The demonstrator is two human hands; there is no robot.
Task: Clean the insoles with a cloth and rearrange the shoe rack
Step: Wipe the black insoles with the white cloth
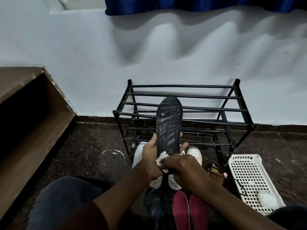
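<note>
One brown wooden shelf unit (pixel 54 130) fills the left of the frame, and one blue curtain (pixel 182 5) hangs along the top edge. One black shoe rack (pixel 246 103) stands against the pale wall at centre, with no shoes on the bars that show. One white perforated basket (pixel 249 171) lies on the floor at lower right, just beside the rack's leg. Two white shoes (pixel 194 153) sit on the floor in front of the rack, partly hidden under the hands. Two red insoles (pixel 180 209) lie side by side at bottom centre. One black insole (pixel 168 125), streaked grey, is held upright at centre before the rack. The left hand (pixel 149 153) grips its lower part, thumb on one edge, fingers wrapped behind. The right hand (pixel 182 168) curls tightly round one white cloth (pixel 162 157), pressed against the insole's lower end.
</note>
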